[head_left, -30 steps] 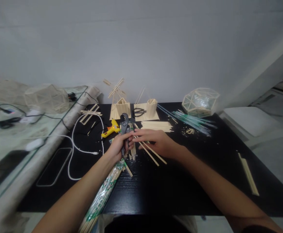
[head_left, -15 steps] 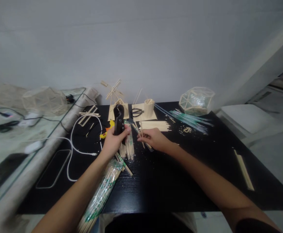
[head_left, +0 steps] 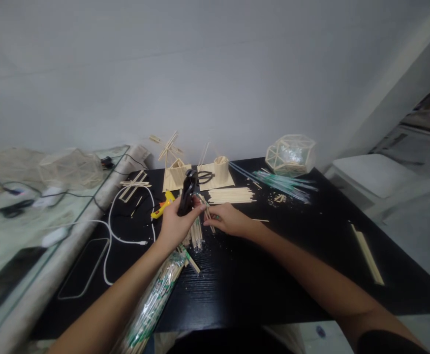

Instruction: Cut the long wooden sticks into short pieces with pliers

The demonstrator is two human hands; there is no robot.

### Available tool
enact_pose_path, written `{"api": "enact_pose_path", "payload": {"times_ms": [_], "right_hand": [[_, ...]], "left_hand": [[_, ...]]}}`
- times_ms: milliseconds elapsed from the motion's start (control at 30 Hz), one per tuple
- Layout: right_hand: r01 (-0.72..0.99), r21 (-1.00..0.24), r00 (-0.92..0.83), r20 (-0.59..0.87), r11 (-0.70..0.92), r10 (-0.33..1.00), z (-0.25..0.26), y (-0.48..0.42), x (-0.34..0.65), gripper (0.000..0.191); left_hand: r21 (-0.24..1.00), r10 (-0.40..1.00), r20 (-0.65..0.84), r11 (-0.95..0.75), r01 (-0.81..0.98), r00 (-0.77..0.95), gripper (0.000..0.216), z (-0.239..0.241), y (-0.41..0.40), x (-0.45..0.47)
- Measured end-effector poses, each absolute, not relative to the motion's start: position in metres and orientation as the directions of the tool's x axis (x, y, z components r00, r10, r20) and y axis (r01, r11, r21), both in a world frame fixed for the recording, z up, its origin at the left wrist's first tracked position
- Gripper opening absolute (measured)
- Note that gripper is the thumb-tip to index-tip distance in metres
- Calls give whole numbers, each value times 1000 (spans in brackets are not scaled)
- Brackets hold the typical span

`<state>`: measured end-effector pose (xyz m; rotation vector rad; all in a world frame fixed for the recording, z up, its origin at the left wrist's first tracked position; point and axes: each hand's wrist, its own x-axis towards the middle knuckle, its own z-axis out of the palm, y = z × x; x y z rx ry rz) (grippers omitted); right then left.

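Note:
My left hand (head_left: 176,223) is closed around a black hand-held tool (head_left: 189,189), perhaps a cutter, which points up and away from me. Just right of it, my right hand (head_left: 228,219) pinches thin wooden sticks (head_left: 208,216) that slant close to the tool's side. Whether the tool touches them I cannot tell. Beneath both hands lie sticks in a clear wrapper (head_left: 196,236). A row of loose sticks (head_left: 231,195) lies behind my right hand. Left of the tool is a yellow glue gun (head_left: 163,204), partly hidden by my left hand.
Behind stand a stick windmill model (head_left: 178,172) and a round stick cup (head_left: 221,169) near black scissors (head_left: 205,176). A polyhedron frame (head_left: 291,155) and plastic wrappers (head_left: 285,184) are at the back right. A white cable (head_left: 107,246), a phone (head_left: 84,268) and a stick packet (head_left: 156,295) lie left.
The black tool has tilted to the right and come lower, nearer the sticks. My two hands are closer together, and the view has shifted slightly.

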<state>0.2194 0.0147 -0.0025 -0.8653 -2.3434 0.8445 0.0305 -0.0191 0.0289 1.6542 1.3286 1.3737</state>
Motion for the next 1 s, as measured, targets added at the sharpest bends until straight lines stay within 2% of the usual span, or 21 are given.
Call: {"api": "enact_pose_path", "payload": {"times_ms": [300, 733, 900, 1000], "right_hand": [[383, -690, -701, 215, 614, 680, -9, 13, 218, 10], [399, -683, -700, 204, 612, 684, -3, 11, 220, 16], [269, -846, -595, 229, 460, 770, 11, 6, 220, 14], [237, -866, -552, 252, 439, 795, 13, 3, 220, 12]], "left_hand": [[918, 955, 295, -290, 272, 25, 26, 27, -22, 32], [887, 942, 323, -334, 320, 90, 25, 28, -23, 29], [873, 935, 330, -354, 335, 128, 25, 26, -24, 26], [860, 929, 347, -370, 352, 129, 24, 25, -24, 24]]}}
